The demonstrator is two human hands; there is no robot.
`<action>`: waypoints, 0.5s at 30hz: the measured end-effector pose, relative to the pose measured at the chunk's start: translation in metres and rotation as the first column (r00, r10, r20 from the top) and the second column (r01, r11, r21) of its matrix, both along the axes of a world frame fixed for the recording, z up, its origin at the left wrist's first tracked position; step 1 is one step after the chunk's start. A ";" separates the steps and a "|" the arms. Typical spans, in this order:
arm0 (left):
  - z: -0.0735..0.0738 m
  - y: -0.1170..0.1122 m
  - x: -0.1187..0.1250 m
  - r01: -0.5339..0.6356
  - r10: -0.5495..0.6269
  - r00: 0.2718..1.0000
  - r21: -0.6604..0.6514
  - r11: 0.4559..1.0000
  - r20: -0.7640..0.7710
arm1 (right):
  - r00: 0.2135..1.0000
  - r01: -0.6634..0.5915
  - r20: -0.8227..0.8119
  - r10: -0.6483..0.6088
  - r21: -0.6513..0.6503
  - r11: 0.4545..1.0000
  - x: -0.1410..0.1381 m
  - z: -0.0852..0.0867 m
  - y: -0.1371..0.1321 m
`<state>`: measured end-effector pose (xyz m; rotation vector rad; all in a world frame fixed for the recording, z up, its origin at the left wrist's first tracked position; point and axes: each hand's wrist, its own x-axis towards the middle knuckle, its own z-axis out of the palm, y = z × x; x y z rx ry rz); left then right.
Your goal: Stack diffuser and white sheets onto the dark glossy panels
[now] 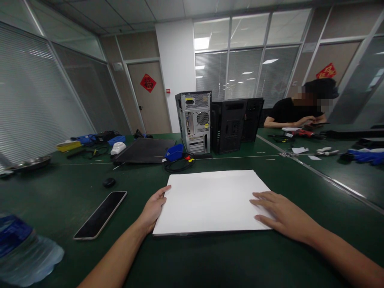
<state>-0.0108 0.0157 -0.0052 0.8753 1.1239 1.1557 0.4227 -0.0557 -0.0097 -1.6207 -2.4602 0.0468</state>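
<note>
A flat rectangle of white paper (210, 202) lies on the green table in front of me, with a thin dark edge showing beneath its near side. I cannot tell if it is one sheet or a stack. My left hand (154, 208) grips its left edge, the fingertips at the rim and the other fingers partly hidden. On the right side of the paper rests my right hand (276, 210), open, its fingers spread over the surface near the right edge.
Left of the paper are a phone (101, 216), a small black round object (109, 182) and a water bottle (27, 252). Computer cases (196, 122) stand behind, near a dark panel (145, 150) and cables (180, 165). A person (300, 110) sits at the far right, near tools.
</note>
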 end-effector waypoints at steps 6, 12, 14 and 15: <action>0.000 0.001 -0.001 0.005 -0.005 1.000 0.001 1.000 0.003 | 1.000 -0.014 0.001 0.014 0.003 1.000 -0.003 0.000 0.000; 0.003 -0.001 0.000 0.020 -0.020 1.000 -0.010 1.000 0.002 | 1.000 -0.017 -0.004 0.017 -0.019 1.000 -0.001 -0.002 0.002; 0.003 -0.001 0.000 0.022 -0.022 1.000 -0.004 1.000 0.003 | 1.000 -0.021 -0.001 0.021 -0.016 1.000 0.000 -0.001 0.002; 0.003 -0.002 0.000 0.025 -0.025 1.000 -0.002 1.000 0.005 | 1.000 -0.024 0.000 0.024 -0.009 1.000 0.000 -0.001 0.001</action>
